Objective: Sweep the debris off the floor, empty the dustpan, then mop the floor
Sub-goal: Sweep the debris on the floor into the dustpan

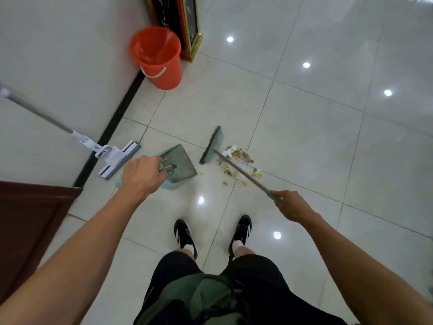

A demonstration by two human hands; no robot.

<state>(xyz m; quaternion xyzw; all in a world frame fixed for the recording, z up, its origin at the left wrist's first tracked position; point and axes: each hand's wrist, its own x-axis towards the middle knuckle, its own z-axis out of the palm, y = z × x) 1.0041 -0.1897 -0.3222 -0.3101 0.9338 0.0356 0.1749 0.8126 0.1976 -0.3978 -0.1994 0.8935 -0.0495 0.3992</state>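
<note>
From the head view, we have the left grip (141, 174) curled round the top of the dustpan (179, 164), which sits on the floor (304, 137) just beyond it. The right grip (290, 205) is wrapped round the end of the broom (212, 146) handle, with the head far out ahead and to the left. The debris (236, 165) lies between pan and broom handle, just right of the pan mouth. We judge it light, loose scraps that scatter easily, so short low strokes suit. The broom looks light and stiff; holding at the handle end gives reach but less control. The bucket (159, 57) stands well beyond the left grip. The mop (117, 158) leans just left of it, close to the pan and likely to crowd it.
</note>
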